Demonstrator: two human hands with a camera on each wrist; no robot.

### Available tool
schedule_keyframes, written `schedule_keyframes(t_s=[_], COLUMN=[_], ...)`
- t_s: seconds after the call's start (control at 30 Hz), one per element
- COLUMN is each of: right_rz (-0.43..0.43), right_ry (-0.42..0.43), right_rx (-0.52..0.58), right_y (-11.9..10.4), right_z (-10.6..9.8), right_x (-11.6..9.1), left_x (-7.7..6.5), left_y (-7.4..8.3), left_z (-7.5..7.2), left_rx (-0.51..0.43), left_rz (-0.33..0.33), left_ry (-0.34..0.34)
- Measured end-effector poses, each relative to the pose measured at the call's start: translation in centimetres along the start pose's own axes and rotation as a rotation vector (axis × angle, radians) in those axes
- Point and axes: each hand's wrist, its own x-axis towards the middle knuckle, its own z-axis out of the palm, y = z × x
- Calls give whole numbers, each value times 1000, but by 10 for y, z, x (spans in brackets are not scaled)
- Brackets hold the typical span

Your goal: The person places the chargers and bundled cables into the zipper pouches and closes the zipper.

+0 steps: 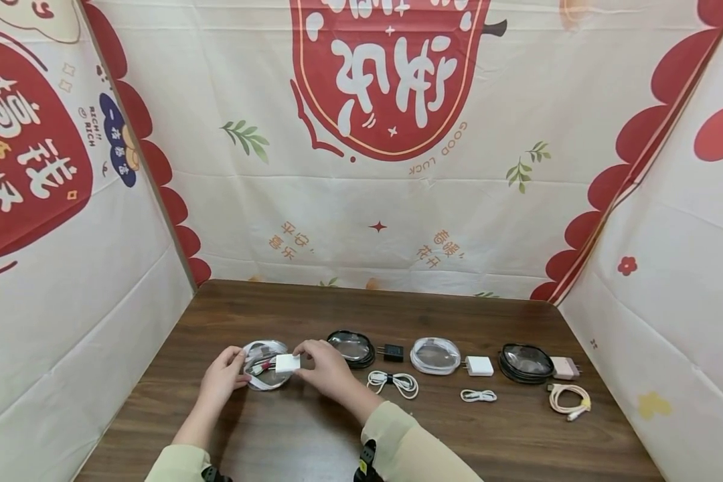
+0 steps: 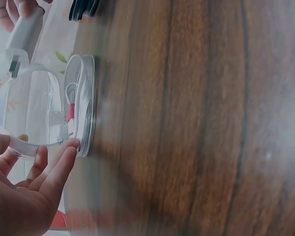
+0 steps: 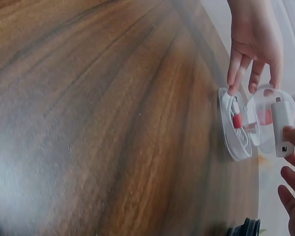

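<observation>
My left hand (image 1: 221,378) holds the raised lid of a round clear plastic case (image 2: 91,113) by its rim, with fingertips right at the base too. The case stands open on the table, and a coiled white cable (image 3: 241,135) with a red tie (image 3: 237,121) lies in its base. Between thumb and fingers, my right hand (image 1: 328,368) pinches a white charger plug (image 1: 287,363) up over the case. A port shows at one end of the charger in the right wrist view; in the head view it overlaps the case and hides part of it.
Rightward along the wooden table (image 1: 277,442) stand a black-rimmed case (image 1: 370,360), a black charger (image 1: 393,353), a white-rimmed case (image 1: 416,361), a white charger (image 1: 479,365), another black-rimmed case (image 1: 506,368) and a pinkish charger (image 1: 564,368). Bundled cables (image 1: 478,395) lie in front. Printed cloth walls surround the table.
</observation>
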Motion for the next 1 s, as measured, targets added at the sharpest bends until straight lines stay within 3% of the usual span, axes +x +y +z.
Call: schedule_keyframes(t_s=[0.4,0.73,1.0], right_rz=[-34,-112,-80], right_ry=[15,70,54], right_rx=[-90,-337,-362], right_y=[-4,-8,-8], right_z=[18,33,41], right_x=[4,4,6], left_x=[1,-1,-1], left_y=[4,2,2], left_z=[8,8,8], left_rx=[21,32,32], left_rz=[14,10,14], left_ry=[-19,-9,-21])
